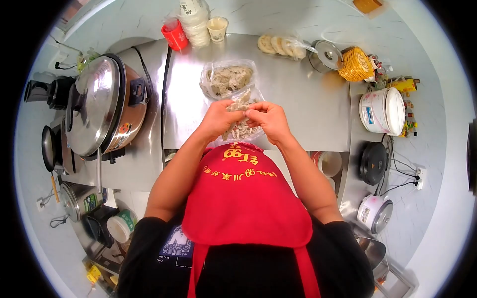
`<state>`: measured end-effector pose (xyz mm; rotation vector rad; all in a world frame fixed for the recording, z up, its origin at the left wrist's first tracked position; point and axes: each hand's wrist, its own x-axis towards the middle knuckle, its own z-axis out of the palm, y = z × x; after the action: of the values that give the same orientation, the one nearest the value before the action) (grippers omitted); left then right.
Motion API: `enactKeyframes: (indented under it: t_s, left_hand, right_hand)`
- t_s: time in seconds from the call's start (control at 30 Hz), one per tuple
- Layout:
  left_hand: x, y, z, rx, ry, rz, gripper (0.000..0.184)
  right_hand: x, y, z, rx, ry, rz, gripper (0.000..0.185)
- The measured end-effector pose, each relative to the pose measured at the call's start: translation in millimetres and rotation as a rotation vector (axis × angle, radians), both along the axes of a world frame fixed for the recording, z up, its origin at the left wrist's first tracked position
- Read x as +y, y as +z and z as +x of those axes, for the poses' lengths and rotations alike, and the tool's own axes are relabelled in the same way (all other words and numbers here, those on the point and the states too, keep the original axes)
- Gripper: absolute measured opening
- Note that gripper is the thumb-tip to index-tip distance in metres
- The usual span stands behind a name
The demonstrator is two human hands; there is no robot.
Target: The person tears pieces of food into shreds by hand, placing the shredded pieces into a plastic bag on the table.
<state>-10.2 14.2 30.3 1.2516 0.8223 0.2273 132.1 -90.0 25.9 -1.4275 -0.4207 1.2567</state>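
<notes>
Over the near edge of the steel counter, my left hand (219, 120) is closed on a limp, greyish-beige piece of food (241, 102) whose kind I cannot make out. My right hand (270, 119) pinches the same piece at its right side, fingertips and thumb together, close to the left thumb. Below the hands lies a clear plastic bag with small torn shreds (243, 131), partly hidden by the fingers. Just beyond the hands, another clear bag (203, 82) stands open, filled with larger clumps (229, 79) of similar greyish food.
A large lidded cooker (94, 107) stands left on the steel counter (308, 109). At the back are a red container (175, 36), stacked paper cups (194, 22), bagged flatbreads (280, 46) and a lidded metal pot (327, 55). A white rice cooker (382, 111) stands at right.
</notes>
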Motion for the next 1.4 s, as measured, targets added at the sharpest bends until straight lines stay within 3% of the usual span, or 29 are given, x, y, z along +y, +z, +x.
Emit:
enactKeyframes:
  t_s: [0.23, 0.3, 0.43, 0.63, 0.73, 0.83, 0.9, 1.03, 1.1, 1.23, 1.33, 1.4]
  left_hand:
    - [-7, -6, 0, 0.045, -0.057, 0.064, 0.015]
    - [-11, -13, 1, -0.092, 0.091, -0.135, 0.015]
    - [-11, -9, -2, -0.087, 0.138, -0.179, 0.016]
    - [-5, -7, -8, 0.001, 0.120, -0.133, 0.021]
    - [-4, -10, -5, 0.003, 0.113, -0.093, 0.025]
    - [-5, -10, -3, 0.078, 0.055, -0.039, 0.030]
    - [-5, -19, -1, 0.196, -0.001, 0.051, 0.035]
    - [-9, -25, -1, 0.116, 0.032, -0.042, 0.038]
    - [-8, -22, -3, -0.065, 0.000, -0.259, 0.044]
    - [-11, -12, 1, -0.069, 0.072, -0.342, 0.045]
    - [-9, -9, 0, -0.063, -0.004, -0.186, 0.038]
    - [-12, -4, 1, 0.075, 0.021, 0.092, 0.029]
  right_hand:
    - [1, -17, -4, -0.037, -0.030, 0.016, 0.005]
    - [2, -20, -6, -0.263, -0.041, 0.014, 0.008]
    - [-2, -39, 0, -0.327, -0.033, 0.011, 0.009]
    - [-14, -58, 19, -0.400, -0.082, -0.105, 0.011]
    - [-20, -63, 26, -0.602, -0.082, -0.156, 0.012]
    - [-25, -65, 26, -0.566, 0.016, -0.172, 0.017]
    - [-23, -65, 24, -0.760, 0.145, -0.123, 0.017]
    - [-12, -43, 15, -0.645, 0.131, -0.163, 0.022]
    - [-1, -32, 11, -0.125, 0.074, -0.050, 0.026]
    - [9, -25, 4, -0.060, 0.057, 0.023, 0.022]
    - [11, -19, 2, -0.071, 0.003, 0.095, 0.018]
    - [11, -23, 2, -0.211, -0.029, 0.114, 0.018]
